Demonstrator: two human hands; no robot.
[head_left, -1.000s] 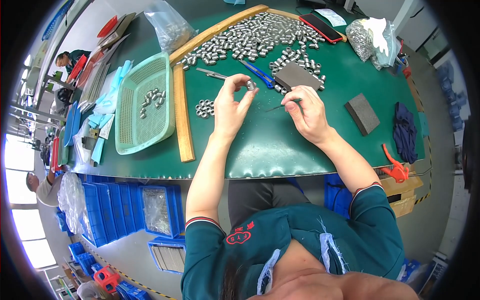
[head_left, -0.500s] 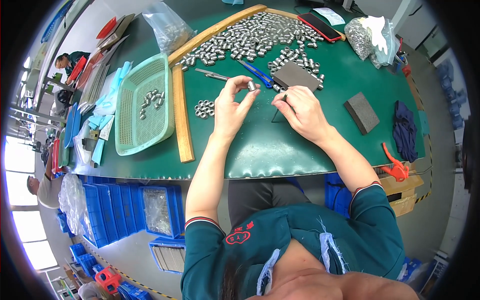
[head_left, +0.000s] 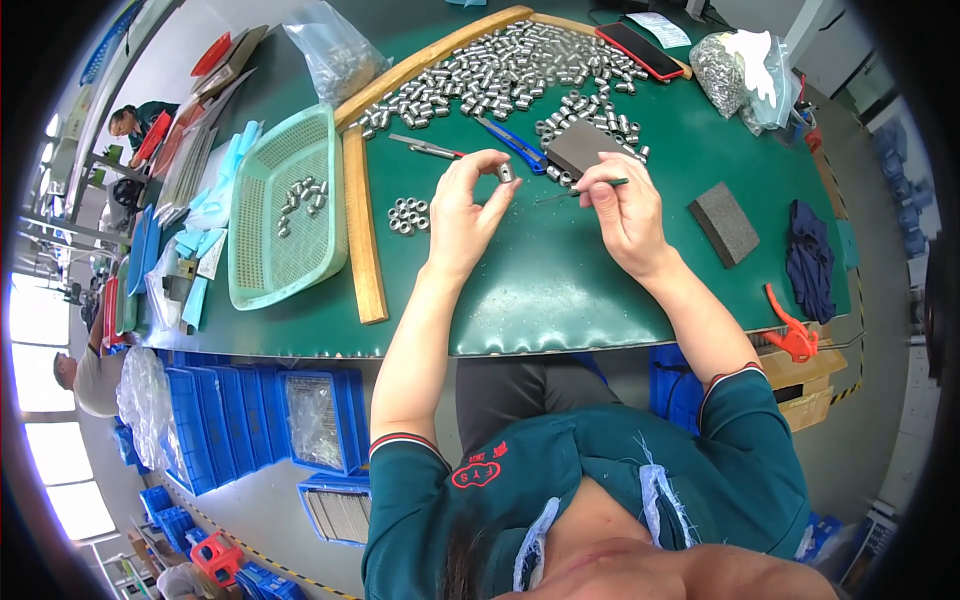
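My left hand (head_left: 463,210) pinches a small silver metal cylinder (head_left: 506,172) between thumb and fingertips above the green table (head_left: 560,290). A thin pointed tool (head_left: 570,192) sits in my right hand (head_left: 622,205), its tip aimed left toward the cylinder. A small cluster of silver cylinders (head_left: 408,215) lies just left of my left hand. A large heap of the same cylinders (head_left: 500,70) is spread at the back inside a wooden frame (head_left: 362,225). A dark grey block (head_left: 582,146) lies behind my right hand.
A green plastic basket (head_left: 285,215) with a few cylinders stands left of the wooden frame. Blue-handled cutters (head_left: 510,143), a second grey block (head_left: 724,222), a dark blue cloth (head_left: 812,262), a red clamp (head_left: 792,335), bagged parts (head_left: 745,65) and blue bins (head_left: 250,430) surround me.
Both hands have stayed close together above the table. My left hand has turned the cylinder slightly while the tool tip stays near it.
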